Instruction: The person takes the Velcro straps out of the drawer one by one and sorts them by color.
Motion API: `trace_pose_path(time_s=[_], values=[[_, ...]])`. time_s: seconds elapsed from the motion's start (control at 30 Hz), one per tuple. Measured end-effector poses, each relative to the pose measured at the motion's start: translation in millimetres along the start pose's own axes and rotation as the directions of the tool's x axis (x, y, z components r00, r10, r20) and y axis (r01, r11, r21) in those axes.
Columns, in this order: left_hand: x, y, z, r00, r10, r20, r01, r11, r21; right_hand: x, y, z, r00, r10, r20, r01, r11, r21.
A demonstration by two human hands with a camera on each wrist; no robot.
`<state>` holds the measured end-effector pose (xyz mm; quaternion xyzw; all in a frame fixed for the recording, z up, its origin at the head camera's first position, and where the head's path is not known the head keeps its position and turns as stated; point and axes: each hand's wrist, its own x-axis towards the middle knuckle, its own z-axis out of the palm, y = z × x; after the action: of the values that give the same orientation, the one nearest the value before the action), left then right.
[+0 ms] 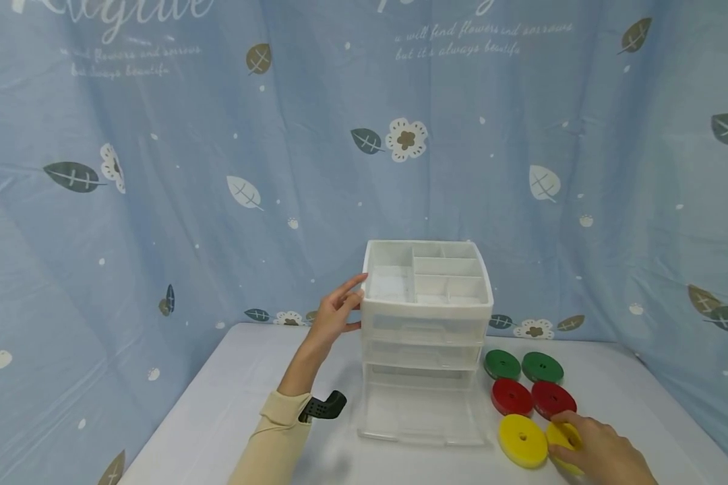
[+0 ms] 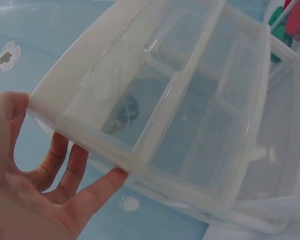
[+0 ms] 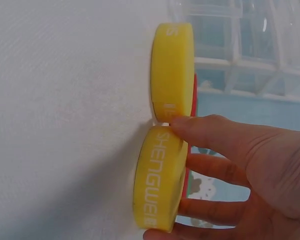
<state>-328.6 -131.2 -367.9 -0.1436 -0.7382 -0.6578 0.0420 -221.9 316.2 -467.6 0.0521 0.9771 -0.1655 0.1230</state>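
Note:
A white plastic drawer cabinet (image 1: 427, 323) with clear drawer fronts stands on the table, its bottom drawer (image 1: 423, 441) pulled out. Spread fingers of my left hand (image 1: 334, 313) touch the cabinet's left side near the top; in the left wrist view the fingertips (image 2: 121, 176) lie along its edge. My right hand (image 1: 607, 448) grips the nearer-right yellow tape roll (image 3: 157, 180), lettered on its rim, with thumb and fingers around it. Beside it lies another yellow tape roll (image 1: 518, 439). The right hand partly hides the gripped roll in the head view.
Behind the yellow rolls lie two red tape rolls (image 1: 511, 397) and two green ones (image 1: 542, 367), right of the cabinet. The cabinet's top is a divided tray (image 1: 390, 283). A blue patterned curtain (image 1: 315, 168) hangs behind the white table (image 1: 218, 417).

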Motion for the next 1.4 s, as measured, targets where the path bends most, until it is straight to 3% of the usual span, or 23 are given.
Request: trace_pose_path(time_s=[0.47, 0.73, 0.97, 1.13, 1.27, 1.4], values=[[-1.2, 0.5, 1.4, 1.0, 0.003, -0.005, -0.003, 1.0, -0.018, 3.9, 5, 6, 1.0, 0.022, 0.01, -0.023, 0.999, 0.041], [-1.1, -0.9, 1.2, 1.0, -0.012, 0.0, 0.012, 1.0, -0.015, 3.2, 6, 13, 0.999, -0.023, -0.03, 0.022, 0.999, -0.027], [-0.3, -0.5, 0.6, 1.0, -0.009, -0.007, 0.009, 1.0, -0.02, -9.0, -15, 0, 0.992, -0.038, -0.121, 0.035, 0.999, -0.028], [-0.9, 0.0, 1.0, 1.0, -0.009, -0.016, 0.009, 1.0, -0.018, -21.1, -43, -11, 0.982, -0.064, -0.179, 0.08, 0.993, 0.083], [-1.0, 0.6, 1.6, 1.0, -0.011, -0.012, 0.011, 1.0, -0.021, -30.2, -66, -11, 0.977, -0.11, -0.182, 0.156, 0.952, 0.264], [-1.1, 0.2, 1.8, 1.0, -0.01, -0.013, 0.01, 1.0, -0.017, -37.1, -84, -1, 0.971, -0.215, -0.106, 0.24, 0.866, 0.438]])
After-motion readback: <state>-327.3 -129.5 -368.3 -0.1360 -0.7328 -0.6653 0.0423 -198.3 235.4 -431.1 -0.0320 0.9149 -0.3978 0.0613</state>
